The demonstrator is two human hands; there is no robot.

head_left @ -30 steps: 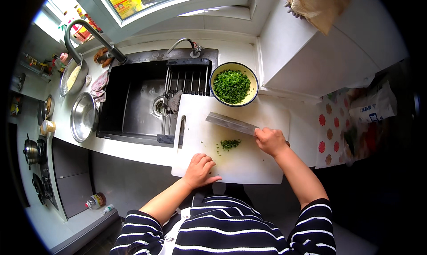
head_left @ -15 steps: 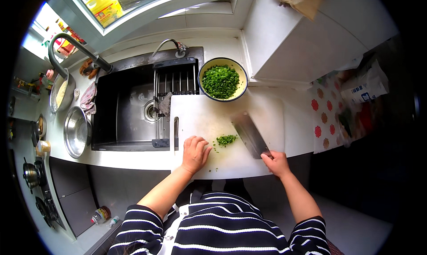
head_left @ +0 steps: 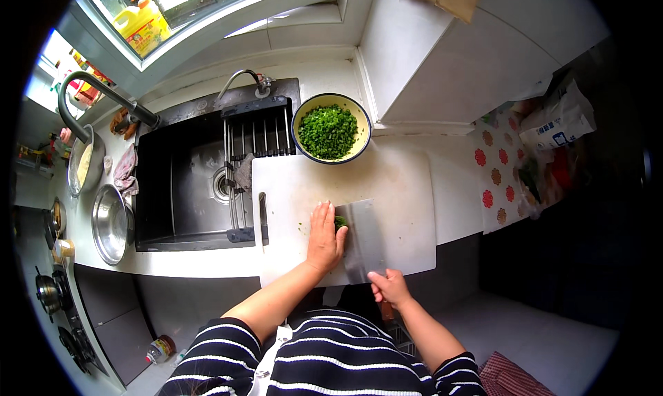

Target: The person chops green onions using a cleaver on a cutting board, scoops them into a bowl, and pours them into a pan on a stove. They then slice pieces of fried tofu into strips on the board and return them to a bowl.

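Note:
My right hand [head_left: 391,287] is closed round the handle of a cleaver [head_left: 364,240], whose broad blade lies low over the white cutting board [head_left: 406,189]. Against the blade's left side sits a small heap of chopped greens [head_left: 340,222]. My left hand [head_left: 324,238], fingers stretched out, rests on the board at the other side of that heap and hides most of it. Beyond the board's far edge stands a cream bowl with a dark rim [head_left: 365,128], full of finely chopped greens [head_left: 328,131].
Left of the board is a dark sink [head_left: 183,182] with a metal rack [head_left: 257,137] across its right part. A steel basin [head_left: 110,223] and a curved faucet [head_left: 103,86] are farther left. A flower-patterned cloth [head_left: 496,178] and a white plastic package [head_left: 563,119] lie at the right.
The cleaver has swung left and upright, up against the small heap. My left hand has moved in to the heap's left side. The whole view has shifted slightly.

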